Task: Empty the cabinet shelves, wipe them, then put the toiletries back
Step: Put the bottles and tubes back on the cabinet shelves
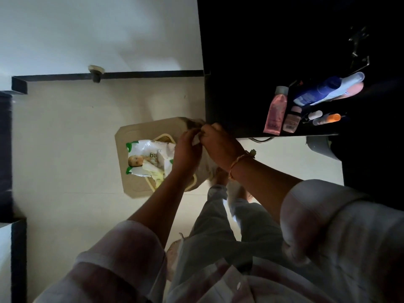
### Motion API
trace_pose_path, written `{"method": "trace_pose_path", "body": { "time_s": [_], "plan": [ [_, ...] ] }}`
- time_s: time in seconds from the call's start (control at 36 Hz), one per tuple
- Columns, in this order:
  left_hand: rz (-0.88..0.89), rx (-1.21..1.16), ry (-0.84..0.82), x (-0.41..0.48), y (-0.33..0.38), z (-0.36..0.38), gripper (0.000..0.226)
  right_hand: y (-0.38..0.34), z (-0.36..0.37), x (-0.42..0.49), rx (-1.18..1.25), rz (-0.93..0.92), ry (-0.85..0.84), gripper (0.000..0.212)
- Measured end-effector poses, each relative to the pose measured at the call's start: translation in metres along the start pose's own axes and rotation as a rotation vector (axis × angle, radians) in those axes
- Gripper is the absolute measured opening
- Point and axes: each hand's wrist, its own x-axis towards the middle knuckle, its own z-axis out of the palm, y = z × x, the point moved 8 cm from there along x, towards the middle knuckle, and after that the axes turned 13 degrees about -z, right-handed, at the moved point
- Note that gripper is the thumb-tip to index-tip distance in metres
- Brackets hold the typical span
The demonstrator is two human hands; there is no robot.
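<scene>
The picture was dim. The cabinet was nearly black inside, and only the bottles on its shelf caught some light. Left of the cabinet, the wall and floor were brightest, with a soft grey shadow on the wall. By the cabinet's bottom corner, the left hand, right hand and the white wipe they pinched were blurry. Below the cabinet, the sleeves looked big and stretched.

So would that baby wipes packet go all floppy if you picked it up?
Probably floppy: the wipes packet looks crumpled and saggy, not boxy. Its shiny film may feel a bit slippery. Lying flat on the beige stool, it should not roll.
</scene>
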Motion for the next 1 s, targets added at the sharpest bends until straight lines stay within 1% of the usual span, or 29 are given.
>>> {"method": "trace_pose_path", "body": {
  "time_s": [0.06, 0.14, 0.22, 0.31, 0.36, 0.47, 0.61, 0.67, 0.75, 0.83, 0.92, 1.0],
  "plan": [
    [-0.100, -0.109, -0.015, -0.005, -0.015, -0.001, 0.040, -0.010, -0.001, -0.005, 0.046, -0.062, 0.030, 0.026],
    [-0.227, -0.308, -0.033, -0.015, -0.031, -0.006, 0.034, -0.013, 0.004, -0.005, 0.212, 0.008, 0.062, 0.022],
    [-0.287, -0.393, 0.006, -0.025, -0.049, -0.019, 0.030, -0.022, 0.013, -0.003, 0.308, 0.037, 0.013, 0.022],
    [-0.329, -0.290, 0.140, -0.033, -0.076, -0.043, 0.024, -0.037, 0.025, -0.002, 0.364, 0.011, -0.039, 0.028],
    [-0.337, -0.207, 0.219, -0.038, -0.093, -0.060, 0.023, -0.049, 0.036, -0.003, 0.356, -0.011, -0.097, 0.032],
    [-0.321, -0.070, 0.316, -0.041, -0.115, -0.081, 0.024, -0.062, 0.047, -0.006, 0.316, -0.031, -0.146, 0.028],
    [-0.219, 0.143, 0.286, -0.033, -0.125, -0.082, 0.026, -0.072, 0.057, -0.009, 0.307, -0.061, -0.182, 0.038],
    [-0.188, 0.175, 0.273, -0.032, -0.126, -0.081, 0.029, -0.075, 0.059, -0.010, 0.280, -0.081, -0.187, 0.042],
    [-0.189, 0.189, 0.260, -0.032, -0.127, -0.080, 0.044, -0.075, 0.056, -0.010, 0.239, -0.092, -0.186, 0.041],
    [-0.197, 0.227, 0.238, -0.035, -0.126, -0.079, 0.058, -0.074, 0.045, -0.011, 0.207, -0.092, -0.164, 0.035],
    [-0.177, 0.273, 0.238, -0.042, -0.117, -0.079, 0.062, -0.068, 0.032, -0.015, 0.186, -0.089, -0.134, 0.032],
    [-0.103, 0.352, 0.258, -0.048, -0.096, -0.077, 0.061, -0.061, 0.020, -0.022, 0.148, -0.081, -0.148, 0.038]
  ]
}}
